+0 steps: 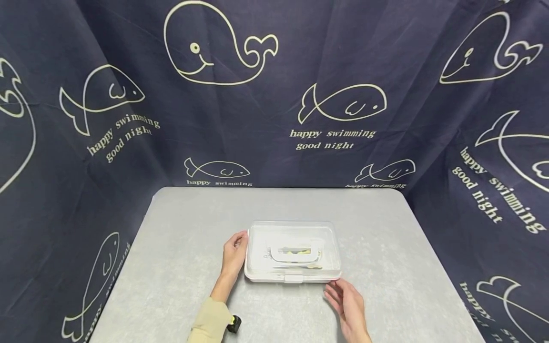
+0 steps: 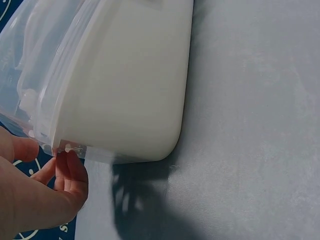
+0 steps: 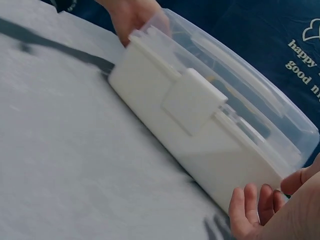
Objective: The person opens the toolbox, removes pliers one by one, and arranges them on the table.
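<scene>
Translucent plastic forms the lid (image 1: 296,232) of the white storage box (image 1: 268,276), positioned on the grey table (image 1: 403,267). Left hand (image 1: 234,253): fingertips contact the left end; grip cannot be determined. Right hand (image 1: 349,301): fingers loosely parted beside the front right corner. Navy curtain (image 1: 266,114): printed "happy swimming good night".

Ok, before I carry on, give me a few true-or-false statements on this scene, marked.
1. The box has a see-through lid. True.
2. The left hand is at the latch. False: it is at the box's left end.
3. The latch is on the side facing the person. True.
4. The right hand is by the box's near right corner. True.
5. The lid lies beside the box. False: it sits on the box.
</scene>
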The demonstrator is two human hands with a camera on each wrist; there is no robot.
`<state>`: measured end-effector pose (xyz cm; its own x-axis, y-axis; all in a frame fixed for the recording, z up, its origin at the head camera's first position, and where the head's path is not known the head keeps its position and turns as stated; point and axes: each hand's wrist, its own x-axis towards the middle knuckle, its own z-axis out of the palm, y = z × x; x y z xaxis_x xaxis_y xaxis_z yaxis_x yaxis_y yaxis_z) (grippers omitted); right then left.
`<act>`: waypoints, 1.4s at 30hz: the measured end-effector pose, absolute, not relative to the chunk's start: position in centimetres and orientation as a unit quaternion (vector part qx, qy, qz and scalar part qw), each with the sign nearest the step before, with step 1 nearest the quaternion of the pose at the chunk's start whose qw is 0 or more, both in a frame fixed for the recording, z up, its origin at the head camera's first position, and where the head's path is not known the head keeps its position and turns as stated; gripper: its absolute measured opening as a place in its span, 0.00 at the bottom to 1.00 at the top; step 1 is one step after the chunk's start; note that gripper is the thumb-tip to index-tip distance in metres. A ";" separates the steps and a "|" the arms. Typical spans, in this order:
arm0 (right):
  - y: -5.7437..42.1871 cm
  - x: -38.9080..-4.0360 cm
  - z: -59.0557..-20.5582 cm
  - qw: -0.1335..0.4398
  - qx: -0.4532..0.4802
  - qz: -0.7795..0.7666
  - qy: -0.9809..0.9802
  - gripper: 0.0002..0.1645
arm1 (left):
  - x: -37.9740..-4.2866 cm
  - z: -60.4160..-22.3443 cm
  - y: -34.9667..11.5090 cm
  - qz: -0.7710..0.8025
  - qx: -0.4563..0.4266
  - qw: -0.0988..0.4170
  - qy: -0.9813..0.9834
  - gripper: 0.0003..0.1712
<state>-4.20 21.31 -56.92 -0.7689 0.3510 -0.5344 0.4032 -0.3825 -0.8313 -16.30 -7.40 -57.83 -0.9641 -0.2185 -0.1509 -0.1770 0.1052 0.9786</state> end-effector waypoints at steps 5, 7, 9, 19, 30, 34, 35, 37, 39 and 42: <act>19.7 -4.0 -57.1 0.047 0.316 -0.768 0.555 0.21 | -16.4 -57.8 -7.5 -0.665 0.134 0.008 -0.735 0.19; 19.1 -4.0 -57.2 0.059 0.306 -0.772 0.553 0.22 | -16.5 -57.9 -7.5 -0.666 0.134 0.005 -0.734 0.19; 18.7 -4.1 -57.2 0.070 0.296 -0.776 0.552 0.23 | -16.6 -57.9 -7.6 -0.666 0.134 0.003 -0.734 0.19; 17.2 -4.4 -57.3 0.158 0.233 -0.775 0.565 0.29 | -16.7 -58.0 -7.6 -0.667 0.132 0.000 -0.733 0.18; 16.5 -4.8 -57.6 0.188 0.185 -0.766 0.587 0.40 | -16.6 -58.2 -7.8 -0.677 0.129 0.007 -0.725 0.17; 16.1 -5.1 -58.1 0.168 0.194 -0.737 0.626 0.36 | -16.5 -58.2 -7.8 -0.677 0.115 0.009 -0.727 0.18; 16.1 -5.1 -58.1 0.160 0.197 -0.725 0.640 0.35 | -16.5 -58.2 -7.8 -0.678 0.112 0.009 -0.727 0.18; 16.0 -5.2 -58.2 0.147 0.202 -0.704 0.665 0.33 | -16.5 -58.2 -7.8 -0.677 0.110 0.007 -0.728 0.18; 15.9 -5.4 -58.3 0.138 0.205 -0.688 0.682 0.31 | -16.5 -58.2 -7.8 -0.674 0.111 0.008 -0.730 0.17; 16.0 -5.5 -58.2 0.139 0.209 -0.682 0.687 0.31 | -16.5 -58.2 -7.7 -0.672 0.114 0.008 -0.732 0.17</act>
<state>-5.53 16.01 -58.22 -0.8740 0.0978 -0.4761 0.4768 -0.0169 -0.8788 -16.54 -7.73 -58.19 -0.9737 -0.1788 -0.1413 -0.1561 0.0714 0.9852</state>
